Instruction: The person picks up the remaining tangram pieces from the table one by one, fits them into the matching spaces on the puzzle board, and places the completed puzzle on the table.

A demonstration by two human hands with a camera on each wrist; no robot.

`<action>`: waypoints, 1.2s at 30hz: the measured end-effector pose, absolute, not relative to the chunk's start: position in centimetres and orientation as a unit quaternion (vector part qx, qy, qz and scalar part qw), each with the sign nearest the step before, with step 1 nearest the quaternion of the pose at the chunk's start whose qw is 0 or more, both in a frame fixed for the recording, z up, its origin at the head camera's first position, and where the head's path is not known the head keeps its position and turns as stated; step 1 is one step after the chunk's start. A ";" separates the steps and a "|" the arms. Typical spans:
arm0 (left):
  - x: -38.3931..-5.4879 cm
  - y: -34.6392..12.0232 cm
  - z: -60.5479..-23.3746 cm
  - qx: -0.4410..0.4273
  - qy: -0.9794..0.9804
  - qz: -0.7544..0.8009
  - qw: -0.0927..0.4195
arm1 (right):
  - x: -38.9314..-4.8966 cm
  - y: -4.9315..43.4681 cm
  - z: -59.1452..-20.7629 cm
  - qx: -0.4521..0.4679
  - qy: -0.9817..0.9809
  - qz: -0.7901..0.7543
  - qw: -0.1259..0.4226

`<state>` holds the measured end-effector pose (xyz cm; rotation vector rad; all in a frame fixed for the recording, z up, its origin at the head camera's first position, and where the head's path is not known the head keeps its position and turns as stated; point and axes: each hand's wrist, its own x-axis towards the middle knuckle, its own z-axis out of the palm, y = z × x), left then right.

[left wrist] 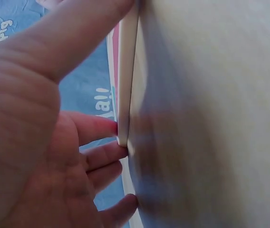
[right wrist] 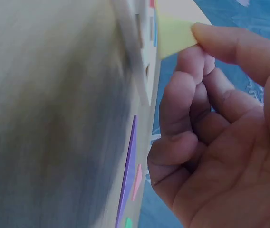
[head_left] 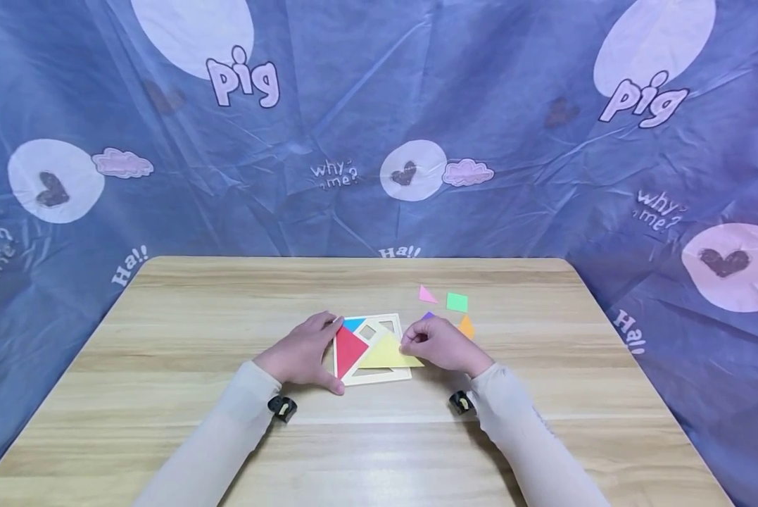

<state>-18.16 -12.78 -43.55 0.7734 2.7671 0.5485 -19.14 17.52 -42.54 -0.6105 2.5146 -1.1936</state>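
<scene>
Left hand (head_left: 302, 354) steadies the white tangram tray (head_left: 379, 377), its fingers spread along the tray's left edge and the thumb at the near left corner; the left wrist view shows fingertips (left wrist: 112, 127) pressed against the tray's rim, holding nothing. Inside the tray, at its left, sits the red triangle (head_left: 348, 350), with a blue triangle (head_left: 354, 324) just behind it at the far left corner. Across the tray's middle and right lies the yellow triangle (head_left: 388, 352), tilted, its right corner overhanging the tray's right rim rather than seated in the recess. Right hand (head_left: 443, 345) pinches that corner between thumb and forefinger, the other fingers curled. The likely trouble: the grip is only on a thin tip, so the yellow piece could slip out, or a push toward the red triangle could ride over it and lift it from its place. If the left hand eases off, the light tray could slide on the smooth wooden table (head_left: 163, 394). To the right of the tray, partly hidden behind the right hand, lie a purple piece (head_left: 428, 315) and an orange triangle (head_left: 466, 326); farther back are a pink triangle (head_left: 426, 294) and a green square (head_left: 457, 302), all close enough for the wrist to brush them.
</scene>
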 end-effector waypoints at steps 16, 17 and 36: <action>-17.6 -11.3 -43.5 0.276 0.938 0.164 0.131 | -18.0 16.3 -42.7 -0.229 0.903 -0.338 0.132; -17.6 -11.3 -43.5 0.275 0.938 0.164 0.132 | -18.0 16.2 -42.7 -0.228 0.905 -0.334 0.131; -17.4 -11.3 -43.5 0.255 0.941 0.180 0.132 | -17.9 15.3 -43.2 -0.225 0.901 -0.333 0.162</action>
